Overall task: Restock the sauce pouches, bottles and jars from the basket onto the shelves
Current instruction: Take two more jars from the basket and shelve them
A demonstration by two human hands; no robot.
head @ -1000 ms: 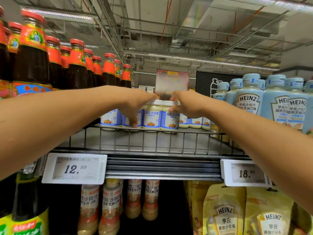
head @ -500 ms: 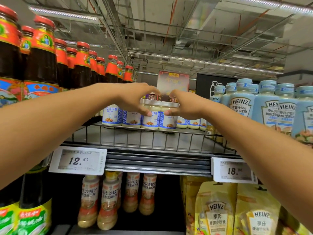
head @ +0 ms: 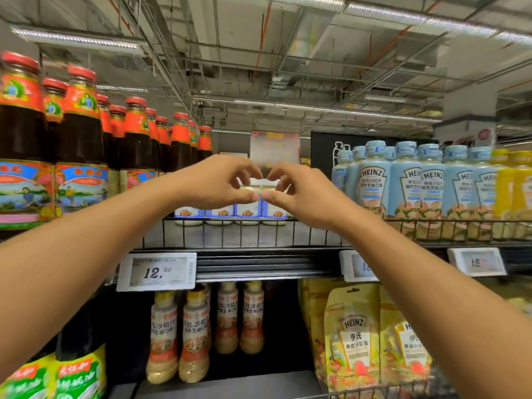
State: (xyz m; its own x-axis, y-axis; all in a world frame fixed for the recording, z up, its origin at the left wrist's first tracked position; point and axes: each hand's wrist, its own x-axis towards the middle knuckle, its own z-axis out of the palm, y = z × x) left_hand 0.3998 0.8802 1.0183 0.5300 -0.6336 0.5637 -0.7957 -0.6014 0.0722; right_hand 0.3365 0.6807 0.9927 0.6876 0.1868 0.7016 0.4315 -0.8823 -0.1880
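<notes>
The left hand (head: 218,182) and right hand (head: 302,194) are curling before the jars (head: 247,211), thumbs nearly meeting; whether they are gripping one, I cannot tell. Jars are standing on the shelf (head: 230,236), dark bottles (head: 138,145) at 9 o'clock, Heinz bottles (head: 374,185) at 3 o'clock.

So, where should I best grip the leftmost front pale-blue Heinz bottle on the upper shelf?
Grip the Heinz bottle at its narrow neck under the cap, coming from the front and above: neighbours crowd both sides, and the wire rail crosses its base.
</notes>
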